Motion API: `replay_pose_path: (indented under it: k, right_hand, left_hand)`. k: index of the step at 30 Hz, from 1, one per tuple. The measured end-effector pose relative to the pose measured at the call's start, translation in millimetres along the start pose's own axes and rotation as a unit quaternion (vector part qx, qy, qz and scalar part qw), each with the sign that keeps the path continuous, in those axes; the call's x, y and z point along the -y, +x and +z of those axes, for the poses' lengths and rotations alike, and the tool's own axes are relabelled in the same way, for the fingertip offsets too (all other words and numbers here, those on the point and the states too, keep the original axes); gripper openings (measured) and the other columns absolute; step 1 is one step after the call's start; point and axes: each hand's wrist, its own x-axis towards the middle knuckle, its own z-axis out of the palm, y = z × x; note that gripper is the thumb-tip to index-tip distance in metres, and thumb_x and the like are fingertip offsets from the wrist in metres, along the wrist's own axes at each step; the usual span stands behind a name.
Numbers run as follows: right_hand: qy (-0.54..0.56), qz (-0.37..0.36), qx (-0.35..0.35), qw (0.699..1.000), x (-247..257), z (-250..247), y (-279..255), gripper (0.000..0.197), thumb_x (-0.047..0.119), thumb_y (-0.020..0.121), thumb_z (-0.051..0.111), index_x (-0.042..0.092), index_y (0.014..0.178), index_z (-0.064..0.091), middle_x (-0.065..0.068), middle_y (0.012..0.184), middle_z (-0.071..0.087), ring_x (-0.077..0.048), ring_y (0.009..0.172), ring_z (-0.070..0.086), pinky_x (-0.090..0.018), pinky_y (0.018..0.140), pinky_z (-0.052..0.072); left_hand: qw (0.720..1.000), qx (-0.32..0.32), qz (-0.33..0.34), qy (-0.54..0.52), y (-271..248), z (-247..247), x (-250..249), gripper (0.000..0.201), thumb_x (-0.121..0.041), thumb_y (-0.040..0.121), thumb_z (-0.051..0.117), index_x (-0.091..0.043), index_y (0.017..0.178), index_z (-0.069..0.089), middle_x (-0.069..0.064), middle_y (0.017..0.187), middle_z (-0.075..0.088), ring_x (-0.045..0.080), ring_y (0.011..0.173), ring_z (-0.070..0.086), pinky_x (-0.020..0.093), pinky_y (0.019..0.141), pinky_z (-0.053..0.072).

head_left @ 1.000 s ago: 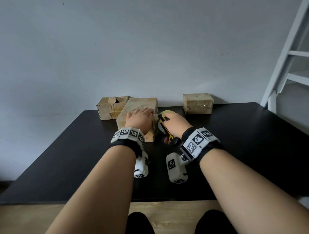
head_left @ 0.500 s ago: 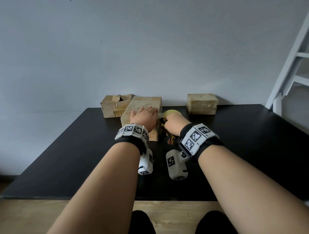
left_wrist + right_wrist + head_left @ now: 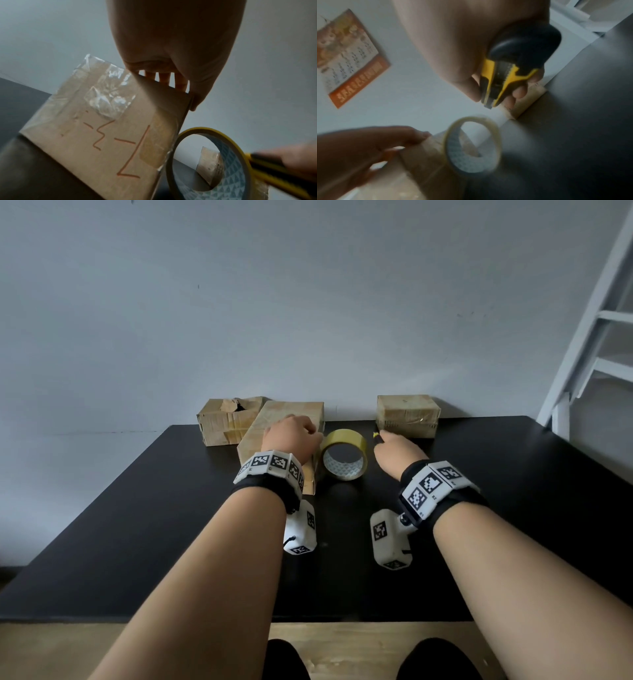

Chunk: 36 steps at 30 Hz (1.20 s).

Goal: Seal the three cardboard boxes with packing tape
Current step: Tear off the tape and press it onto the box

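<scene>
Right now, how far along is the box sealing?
Looks done: the small cardboard box at back right shows glossy tape. In hand: the left hand holds the flat middle cardboard box, already partly taped; the right hand grips a yellow-black utility knife beside the yellow tape roll. Left: the torn-open box at back left.

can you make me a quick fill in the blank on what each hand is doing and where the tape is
1. The right hand grips a yellow and black ____.
2. The left hand holds the middle ____ box.
3. The tape roll stands on the table between the two ____.
4. The number of boxes on the table is ____.

Missing words: utility knife; cardboard; hands; three
</scene>
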Motion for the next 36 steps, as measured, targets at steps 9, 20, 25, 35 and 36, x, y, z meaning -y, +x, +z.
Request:
replay_pose_path:
  k: [9,20,25,35,36]
  right_hand:
    - [-0.163,0.076,0.063,0.982,-31.5,19.5,20.8,0.059,0.019,0.088,0.065,0.014,0.144,0.046,-0.012,0.14,0.052,-0.031,0.127,0.051,-0.04,0.106,0.044]
    - [0.067,-0.114,-0.06,0.989,1.1,10.3,17.8,0.043,0.028,0.102,0.045,0.013,0.143,0.049,-0.009,0.148,0.045,-0.026,0.132,0.046,-0.033,0.106,0.037]
    - [0.078,-0.147,0.001,0.986,22.3,19.7,10.9,0.043,0.031,0.104,0.039,0.016,0.143,0.048,-0.006,0.146,0.049,-0.024,0.132,0.046,-0.034,0.107,0.036]
    - [0.085,-0.148,0.002,0.985,28.5,18.4,7.8,0.027,0.017,0.098,0.047,-0.001,0.102,0.066,-0.018,0.103,0.067,-0.031,0.095,0.062,-0.041,0.087,0.048]
    - [0.074,-0.15,0.001,0.986,30.2,17.8,6.7,0.027,0.016,0.097,0.047,-0.002,0.103,0.066,-0.019,0.104,0.066,-0.032,0.096,0.062,-0.042,0.089,0.049]
  left_hand:
    - [0.994,-0.001,-0.024,0.106,13.7,5.8,-9.3,0.047,-0.039,0.085,0.053,-0.017,0.127,0.052,0.007,0.131,0.047,0.028,0.124,0.042,0.045,0.106,0.035]
    - [0.996,0.076,-0.032,0.033,20.6,-1.4,-0.3,0.018,-0.033,0.074,0.059,-0.015,0.073,0.057,0.005,0.081,0.062,0.025,0.083,0.059,0.036,0.077,0.048]
    - [0.998,0.06,-0.029,-0.006,15.7,-2.7,3.3,0.022,-0.033,0.063,0.061,-0.016,0.077,0.065,0.002,0.081,0.067,0.02,0.078,0.063,0.034,0.071,0.057]
    - [0.999,0.036,0.01,0.03,15.4,1.6,6.5,0.021,-0.025,0.069,0.066,-0.023,0.088,0.055,-0.001,0.096,0.052,0.022,0.093,0.053,0.039,0.092,0.046]
    - [0.999,0.04,0.012,0.028,14.6,0.6,6.5,0.02,-0.024,0.07,0.067,-0.022,0.087,0.055,0.0,0.096,0.052,0.022,0.093,0.053,0.039,0.092,0.046]
